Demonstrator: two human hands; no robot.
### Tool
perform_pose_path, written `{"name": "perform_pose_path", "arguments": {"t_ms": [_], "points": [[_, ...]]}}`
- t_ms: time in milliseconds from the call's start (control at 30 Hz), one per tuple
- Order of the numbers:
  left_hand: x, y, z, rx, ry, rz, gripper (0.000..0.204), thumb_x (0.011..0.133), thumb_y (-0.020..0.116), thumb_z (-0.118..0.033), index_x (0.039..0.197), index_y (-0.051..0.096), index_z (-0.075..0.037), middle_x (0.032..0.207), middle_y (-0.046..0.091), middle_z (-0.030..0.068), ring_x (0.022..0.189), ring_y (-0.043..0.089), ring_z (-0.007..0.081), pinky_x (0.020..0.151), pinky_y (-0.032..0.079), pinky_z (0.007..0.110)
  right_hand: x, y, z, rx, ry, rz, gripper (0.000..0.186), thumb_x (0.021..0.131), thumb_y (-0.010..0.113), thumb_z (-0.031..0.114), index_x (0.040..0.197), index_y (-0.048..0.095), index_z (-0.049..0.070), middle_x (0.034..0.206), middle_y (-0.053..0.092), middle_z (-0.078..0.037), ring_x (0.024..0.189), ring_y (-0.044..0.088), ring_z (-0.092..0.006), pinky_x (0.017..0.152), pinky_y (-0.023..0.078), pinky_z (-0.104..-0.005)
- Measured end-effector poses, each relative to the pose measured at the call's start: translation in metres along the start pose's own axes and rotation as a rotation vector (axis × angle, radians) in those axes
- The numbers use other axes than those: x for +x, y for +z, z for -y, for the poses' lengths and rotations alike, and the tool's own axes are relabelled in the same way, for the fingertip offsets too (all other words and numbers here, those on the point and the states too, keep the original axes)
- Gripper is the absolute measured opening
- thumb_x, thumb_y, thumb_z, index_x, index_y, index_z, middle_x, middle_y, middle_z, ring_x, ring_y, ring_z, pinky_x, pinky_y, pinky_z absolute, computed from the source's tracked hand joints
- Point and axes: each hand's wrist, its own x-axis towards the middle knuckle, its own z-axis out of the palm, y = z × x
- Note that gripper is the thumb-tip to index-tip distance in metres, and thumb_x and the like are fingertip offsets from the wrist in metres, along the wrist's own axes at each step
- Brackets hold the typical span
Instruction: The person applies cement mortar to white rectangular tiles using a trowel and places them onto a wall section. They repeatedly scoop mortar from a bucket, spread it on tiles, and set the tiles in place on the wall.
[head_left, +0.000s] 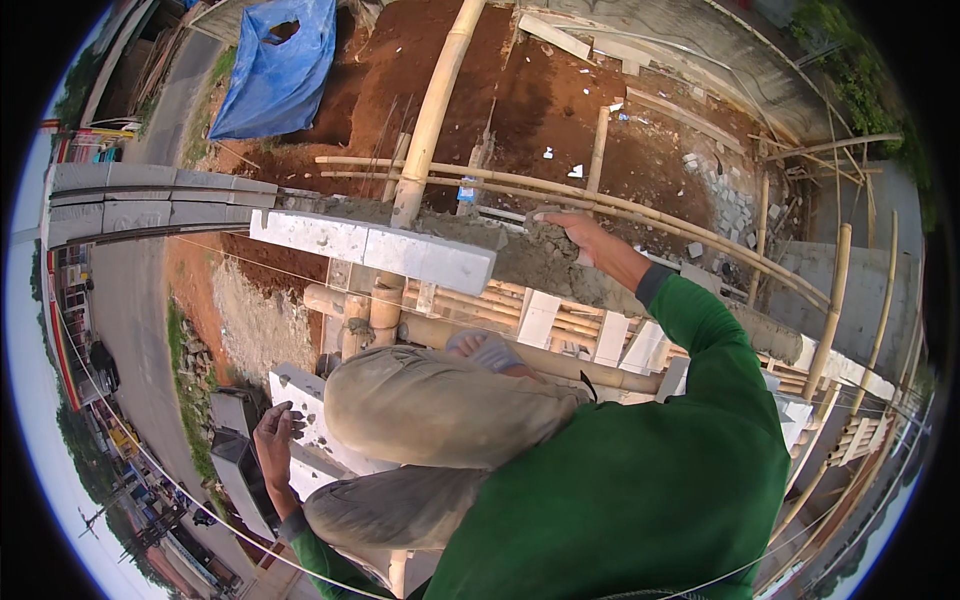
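1. Two white blocks (372, 250) sit end to end on the wall, just left of the right hand (585, 236). Their shared long axis runs left to right, dipping slightly toward the right; a thin joint parts them, and the free end points right, toward the mortar (550, 258).
2. The mortar spreads as a rough grey strip along the wall top, its length continuing the line of the blocks rightward and down.
3. The right grip reaches left over the strip, fingers against a lump of mortar. Whether it clasps a tool there, I cannot tell.
4. The left grip, on the left hand (272, 440), is released: fingers loosely bent, beside a white slab (312, 398) speckled with grey bits. Contact between them is unclear.
5. The slab slants down to the right, partly hidden by the bent knee (400, 395).
6. A thick bamboo pole (440, 95) rises behind the blocks; beyond it, a blue tarp (275, 75) hangs over reddish soil (400, 50).
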Motion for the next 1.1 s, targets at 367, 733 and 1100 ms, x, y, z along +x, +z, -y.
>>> {"name": "perform_pose_path", "arguments": {"t_ms": [367, 733, 1100], "points": [[-0.003, 0.002, -0.006, 0.007, 0.020, 0.038, 0.037, 0.106, 0.063, -0.026, 0.123, 0.069, 0.007, 0.096, 0.077, 0.0110, 0.083, 0.072, 0.0141, 0.073, 0.057, 0.029, 0.027, -0.026, -0.068, -0.171, 0.066, -0.033, 0.019, 0.098, 0.070, 0.020, 0.108, 0.073, 0.004, 0.089, 0.076, -0.007, 0.069, 0.073, -0.0191, 0.052, 0.056, -0.0374], [-0.018, -0.004, -0.014, 0.050, 0.049, -0.002, 0.034, 0.105, 0.061, -0.022, 0.120, 0.071, 0.006, 0.100, 0.077, 0.0117, 0.088, 0.072, 0.0151, 0.079, 0.055, 0.030, 0.045, 0.200, 0.147, 0.128, -0.396, 0.436, 0.051, 0.108, 0.048, 0.047, 0.137, 0.064, 0.008, 0.119, 0.073, -0.009, 0.099, 0.070, -0.0190, 0.080, 0.057, -0.0376], [-0.047, -0.017, -0.008, -0.011, -0.006, -0.053, 0.032, 0.106, 0.062, -0.023, 0.123, 0.070, 0.003, 0.100, 0.077, 0.0085, 0.086, 0.070, 0.0128, 0.078, 0.055, 0.029, 0.118, 0.358, 0.135, -1.044, -1.573, -0.183, 0.049, 0.103, 0.063, 0.027, 0.149, 0.057, 0.012, 0.132, 0.062, -0.023, 0.127, 0.059, -0.0411, 0.103, 0.051, -0.0491]]}}
